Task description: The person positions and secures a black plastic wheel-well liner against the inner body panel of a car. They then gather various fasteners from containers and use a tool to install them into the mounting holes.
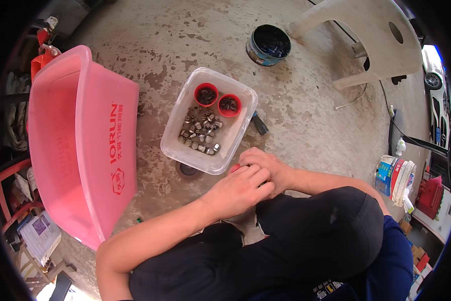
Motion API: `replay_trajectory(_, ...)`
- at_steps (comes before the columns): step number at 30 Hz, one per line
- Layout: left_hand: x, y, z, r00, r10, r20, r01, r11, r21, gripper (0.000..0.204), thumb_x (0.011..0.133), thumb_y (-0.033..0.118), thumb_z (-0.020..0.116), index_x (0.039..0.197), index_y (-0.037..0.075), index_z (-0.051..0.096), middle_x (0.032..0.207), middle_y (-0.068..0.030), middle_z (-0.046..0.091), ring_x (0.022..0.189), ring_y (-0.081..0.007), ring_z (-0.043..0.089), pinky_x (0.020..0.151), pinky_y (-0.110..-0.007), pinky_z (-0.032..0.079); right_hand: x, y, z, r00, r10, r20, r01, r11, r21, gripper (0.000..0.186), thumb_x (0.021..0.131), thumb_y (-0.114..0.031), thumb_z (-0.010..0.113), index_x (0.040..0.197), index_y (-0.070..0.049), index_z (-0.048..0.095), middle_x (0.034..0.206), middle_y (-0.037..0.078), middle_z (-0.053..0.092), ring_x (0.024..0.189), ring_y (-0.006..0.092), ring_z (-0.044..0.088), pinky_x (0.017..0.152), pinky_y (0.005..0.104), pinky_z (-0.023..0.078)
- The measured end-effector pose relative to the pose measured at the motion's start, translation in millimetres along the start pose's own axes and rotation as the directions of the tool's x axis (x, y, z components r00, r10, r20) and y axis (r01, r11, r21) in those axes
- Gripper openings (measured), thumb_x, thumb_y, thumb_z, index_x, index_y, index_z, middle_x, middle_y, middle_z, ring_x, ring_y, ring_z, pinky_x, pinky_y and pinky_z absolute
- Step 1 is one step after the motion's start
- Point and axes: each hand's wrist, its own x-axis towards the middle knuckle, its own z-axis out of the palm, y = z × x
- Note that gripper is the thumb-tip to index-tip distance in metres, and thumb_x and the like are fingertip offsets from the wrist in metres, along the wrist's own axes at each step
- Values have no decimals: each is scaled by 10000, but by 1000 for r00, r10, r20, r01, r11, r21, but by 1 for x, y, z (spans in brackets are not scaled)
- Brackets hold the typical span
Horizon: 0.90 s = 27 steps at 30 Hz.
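My left hand (244, 186) and my right hand (266, 166) are together above my knees, fingers closed around a small red object (234, 169) that they mostly hide. Just beyond them is a translucent plastic tub (171, 146) holding several loose shiny metal pieces (201, 131) and two red cups (206, 94) (230, 105) with small dark pieces inside. A black-handled tool (260, 124) lies at the tub's right side, and a dark round object (187, 169) shows at its near edge.
A large pink basin (82, 150) stands at left, beside clutter and papers (37, 233). At the back are a container of dark liquid (268, 45) and a pale plastic stool (366, 35) with cables nearby. Buckets (393, 180), a red case (429, 195) and vehicles (435, 105) are at right.
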Motion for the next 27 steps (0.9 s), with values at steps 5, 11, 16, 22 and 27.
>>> replay_trajectory(5, -7, 2, -15, 999, 20, 26, -23, 993, 114, 256, 688, 108, 642, 923, 50, 558, 953, -89, 507, 927, -258, 512, 814, -369, 441, 12, -3, 8, 996, -37, -81, 38, 999, 2, 646, 547, -168, 788, 1104, -2, 507, 1038, 153, 533, 931, 340, 547, 767, 375, 477)
replay_trajectory(11, -7, 2, -28, 993, 51, -105, -34, 988, 153, 328, 710, 105, 606, 1028, 37, 565, 1076, -103, 530, 1029, -268, 506, 869, -365, 423, 12, -3, 4, 990, -21, -143, 17, 1000, -24, 711, 536, -132, 785, 1149, -24, 443, 1039, 169, 525, 944, 336, 555, 778, 385, 481)
replay_trajectory(16, -10, 2, -12, 730, -552, -403, 424, 828, -366, 495, 744, 44, 599, 1219, -13, 470, 1142, -186, 542, 1079, -304, 529, 939, -378, 411, 16, 0, 5, 963, -77, -258, 33, 985, -170, 775, 559, -183, 834, 1199, -54, 415, 1108, 173, 519, 1003, 354, 539, 833, 399, 463)
replay_trajectory(22, -27, -16, -10, 623, -753, -212, 391, 534, -749, 402, 834, -49, 431, 1233, 5, 439, 1060, -103, 563, 893, -147, 578, 640, -266, 542, 2, 39, -8, 902, -152, -403, 12, 944, -329, 677, 774, -414, 694, 1232, -12, 397, 1197, 196, 480, 1101, 351, 463, 949, 414, 355)
replay_trajectory(27, -23, -24, -15, 662, -676, -324, 428, 696, -577, 434, 736, -16, 449, 1168, -4, 484, 1007, -135, 581, 948, -240, 574, 874, -371, 454, 4, 102, -13, 782, 296, -549, -603, 583, -545, 523, 750, -192, 648, 1190, 3, 446, 1140, 213, 506, 1083, 378, 475, 939, 446, 381)
